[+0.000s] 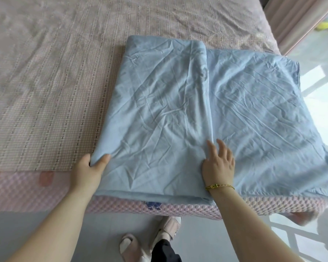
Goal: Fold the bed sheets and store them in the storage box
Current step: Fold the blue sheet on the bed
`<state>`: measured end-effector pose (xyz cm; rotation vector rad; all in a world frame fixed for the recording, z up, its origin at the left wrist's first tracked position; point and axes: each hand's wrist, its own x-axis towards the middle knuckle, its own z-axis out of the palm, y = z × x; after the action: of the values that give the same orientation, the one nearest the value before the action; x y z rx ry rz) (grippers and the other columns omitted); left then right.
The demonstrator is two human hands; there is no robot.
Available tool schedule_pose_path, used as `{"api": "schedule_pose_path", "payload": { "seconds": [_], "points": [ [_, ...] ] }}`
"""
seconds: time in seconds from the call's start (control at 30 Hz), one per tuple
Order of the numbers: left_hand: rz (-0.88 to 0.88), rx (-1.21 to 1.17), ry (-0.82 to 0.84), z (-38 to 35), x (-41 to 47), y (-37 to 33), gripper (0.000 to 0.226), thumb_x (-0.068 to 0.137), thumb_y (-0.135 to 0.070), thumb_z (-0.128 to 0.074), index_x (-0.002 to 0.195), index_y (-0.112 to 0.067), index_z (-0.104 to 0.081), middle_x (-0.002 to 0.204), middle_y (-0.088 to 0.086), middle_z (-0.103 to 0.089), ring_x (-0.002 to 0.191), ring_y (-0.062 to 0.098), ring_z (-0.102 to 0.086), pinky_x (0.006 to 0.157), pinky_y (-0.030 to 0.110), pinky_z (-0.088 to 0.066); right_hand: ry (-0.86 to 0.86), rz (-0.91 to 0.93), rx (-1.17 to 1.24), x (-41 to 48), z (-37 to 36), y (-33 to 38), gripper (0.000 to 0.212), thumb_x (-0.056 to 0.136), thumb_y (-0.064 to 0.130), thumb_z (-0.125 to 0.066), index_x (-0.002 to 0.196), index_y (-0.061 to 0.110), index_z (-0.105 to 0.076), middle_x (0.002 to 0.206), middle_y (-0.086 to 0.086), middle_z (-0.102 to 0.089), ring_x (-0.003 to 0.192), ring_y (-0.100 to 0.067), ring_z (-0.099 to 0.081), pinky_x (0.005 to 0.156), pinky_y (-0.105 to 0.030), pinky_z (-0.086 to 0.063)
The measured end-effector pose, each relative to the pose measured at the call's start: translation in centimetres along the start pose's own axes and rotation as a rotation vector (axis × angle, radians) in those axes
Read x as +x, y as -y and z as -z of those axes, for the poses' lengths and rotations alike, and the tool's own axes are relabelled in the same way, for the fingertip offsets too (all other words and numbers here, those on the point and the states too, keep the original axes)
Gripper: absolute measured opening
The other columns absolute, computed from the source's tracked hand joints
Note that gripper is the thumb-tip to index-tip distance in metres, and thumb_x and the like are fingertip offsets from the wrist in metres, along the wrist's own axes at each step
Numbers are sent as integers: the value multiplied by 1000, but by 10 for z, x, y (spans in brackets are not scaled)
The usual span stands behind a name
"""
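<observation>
While the left hand (91, 167) pinches the near left corner of the light-blue cotton bed sheet (159, 110), which lies part-folded across the centre and right of the frame on the pink checked bed cover (45, 91), and the right hand (219, 163) rests flat on it with fingers spread, holding nothing, the sheet's near edge sits at the brink of the pink quilted mattress (27, 191), so a tug could drag the layers askew or slide them to the grey floor (36, 224). Counted in the head view: one sheet, two hands, one gold bracelet (220, 187), two pale slippers (130, 246); no storage box shows.
</observation>
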<state>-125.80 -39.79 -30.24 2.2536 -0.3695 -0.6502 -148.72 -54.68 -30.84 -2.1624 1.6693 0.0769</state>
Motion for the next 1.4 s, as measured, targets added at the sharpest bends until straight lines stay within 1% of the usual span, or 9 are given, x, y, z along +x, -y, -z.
{"api": "schedule_pose_path", "payload": {
  "seconds": [0.1, 0.2, 0.43, 0.63, 0.73, 0.93, 1.1, 1.27, 1.4],
  "points": [
    [8, -104, 27, 2, -2, -4, 21, 88, -24, -59, 81, -5, -54, 69, 2, -50, 75, 23, -49, 59, 32, -36, 109, 157, -115, -1, -6, 2, 65, 83, 27, -4, 142, 22, -31, 153, -4, -18, 138, -28, -20, 112, -36, -13],
    [125, -222, 121, 6, -3, -2, 13, 89, -22, -58, 93, -10, -56, 75, -1, -56, 86, 23, -54, 76, 33, -41, 206, 117, -143, 8, 2, 6, 53, 93, 10, -28, 143, 25, -24, 153, 0, -12, 139, -24, -16, 113, -33, -11],
    [176, -238, 246, 8, -7, 23, 4, 85, -14, -64, 84, -15, -60, 83, 5, -64, 88, 29, -60, 77, 37, -48, -36, -406, 705, 34, 13, 12, 52, 88, 16, -55, 136, 5, -37, 134, -16, -43, 121, -29, -45, 102, -34, -32],
    [48, -350, 170, 12, -18, 0, 15, 78, -15, -72, 79, -24, -61, 76, -3, -68, 80, 20, -63, 65, 29, -47, -211, -64, 362, 51, 29, 59, 36, 87, 9, -52, 123, 5, -52, 131, -14, -46, 124, -29, -38, 101, -26, -22],
    [58, -427, 239, 11, -26, -11, 19, 77, -10, -71, 82, -25, -62, 69, -11, -72, 72, 7, -67, 57, 16, -51, -38, 154, 434, 59, 31, 121, 32, 89, 17, -54, 118, 4, -54, 122, -12, -55, 118, -28, -46, 94, -26, -32],
    [107, -374, 182, 15, -29, -3, 22, 77, -4, -69, 81, -25, -61, 66, -12, -70, 75, 9, -61, 53, 9, -45, 345, 216, 15, 75, -1, 234, 91, 79, 65, -49, 147, 17, -11, 153, -8, -13, 142, -33, -5, 110, -58, -10],
    [59, -321, 202, 22, -20, 3, 6, 78, -14, -68, 74, -13, -64, 62, 3, -64, 58, 9, -55, 46, 8, -38, 333, 145, -204, 83, -40, 260, 66, 97, 26, -34, 147, 14, 8, 154, -17, 7, 141, -41, 4, 106, -65, -10],
    [-51, -331, 246, 25, -17, -9, 50, 54, -39, -62, 75, 7, -59, 50, -4, -45, 47, 3, -43, 43, 11, -31, 194, 133, -112, 110, -17, 257, 48, 97, 11, -26, 144, 11, -17, 143, -12, -35, 128, -33, -38, 92, -41, -39],
    [-158, -393, 370, 28, -30, -46, 47, 49, -51, -55, 80, -19, -68, 53, -7, -52, 50, 0, -45, 47, 11, -33, 176, 105, 210, 123, 33, 232, 36, 93, 10, -37, 128, 9, -46, 130, -11, -52, 119, -29, -50, 92, -33, -41]
  ]
}}
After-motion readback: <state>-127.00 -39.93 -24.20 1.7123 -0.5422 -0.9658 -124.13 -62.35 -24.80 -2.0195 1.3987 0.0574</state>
